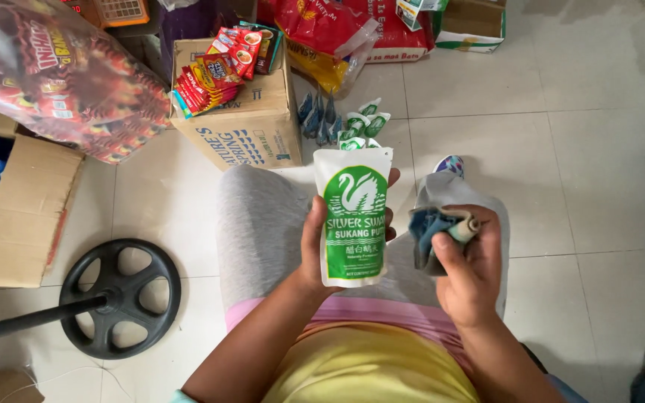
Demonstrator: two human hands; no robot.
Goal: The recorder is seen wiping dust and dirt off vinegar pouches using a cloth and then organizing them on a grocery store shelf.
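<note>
My left hand [313, 246] holds a white and green stand-up pouch [354, 216] upright above my lap, its printed front facing me. To its right, my right hand [466, 265] is closed around a crumpled blue cloth [425, 231], with a small pale piece sticking out by the thumb. On the tiled floor beyond my knees lie several more green and white pouches [360, 123] and some dark blue pouches [319, 119].
A cardboard box [244, 130] with red sachet strips [214, 75] on top stands ahead left. A large bag of red packets [61, 75] sits at far left over another box [20, 216]. A black round stand base [121, 298] lies lower left. Red sacks [337, 30] stand at the back.
</note>
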